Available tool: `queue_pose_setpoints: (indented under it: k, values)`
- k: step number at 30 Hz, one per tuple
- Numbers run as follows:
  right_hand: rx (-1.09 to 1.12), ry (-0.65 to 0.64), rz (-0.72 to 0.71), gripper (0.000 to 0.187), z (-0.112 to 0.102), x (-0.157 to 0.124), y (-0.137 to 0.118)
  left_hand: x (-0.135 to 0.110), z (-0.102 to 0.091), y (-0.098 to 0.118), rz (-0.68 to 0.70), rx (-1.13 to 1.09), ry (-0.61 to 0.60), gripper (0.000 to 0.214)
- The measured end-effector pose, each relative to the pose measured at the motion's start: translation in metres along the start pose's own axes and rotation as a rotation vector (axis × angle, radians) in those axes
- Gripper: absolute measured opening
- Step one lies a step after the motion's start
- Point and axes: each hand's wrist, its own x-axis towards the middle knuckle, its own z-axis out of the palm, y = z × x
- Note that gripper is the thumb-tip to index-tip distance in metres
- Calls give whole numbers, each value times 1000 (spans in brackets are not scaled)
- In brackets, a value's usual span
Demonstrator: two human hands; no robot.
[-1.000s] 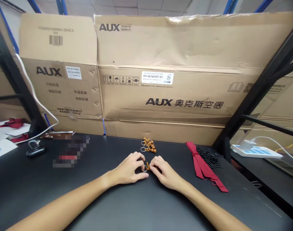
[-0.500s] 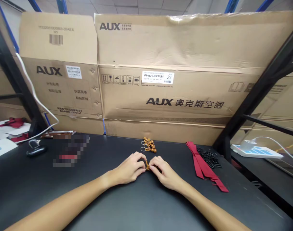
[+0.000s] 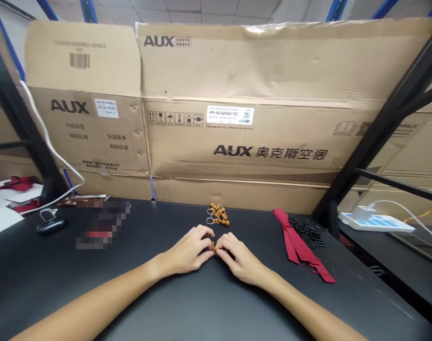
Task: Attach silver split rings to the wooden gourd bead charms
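Note:
My left hand (image 3: 192, 250) and my right hand (image 3: 240, 258) meet over the black table, fingertips almost touching. Both are pinched on a small keychain of yellow-brown cord (image 3: 213, 246), and most of it is hidden by the fingers. Just beyond the hands lies a small pile of similar keychains (image 3: 221, 217), with round brown beads, yellow cord and metal rings.
To the right lie red fabric strips (image 3: 290, 237) beside a heap of black buckles (image 3: 310, 233). On the left are a black device (image 3: 51, 224) and a blurred-out item (image 3: 104, 225). Cardboard boxes (image 3: 237, 189) wall off the back; a power strip (image 3: 375, 221) sits far right.
Both hands stay close together on the keychain. The right fingertips have moved slightly left and now cover more of the cord. The whole view has shifted a little.

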Motion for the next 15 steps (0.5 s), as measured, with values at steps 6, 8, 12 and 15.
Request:
queue_pose_setpoints:
  k: [6,8,12,15]
  values:
    - [-134,81,44,23,1,2,12,2,-2,1,26,-43,2,11]
    - [-151,88,52,23,1,2,14,2,-2,2,16,-35,-4,11]
    - [-106,58,56,22,1,1,10,0,1,1,-27,7,15,6]
    - [-52,26,47,21,1,1,5,0,1,1,-25,22,10,6]
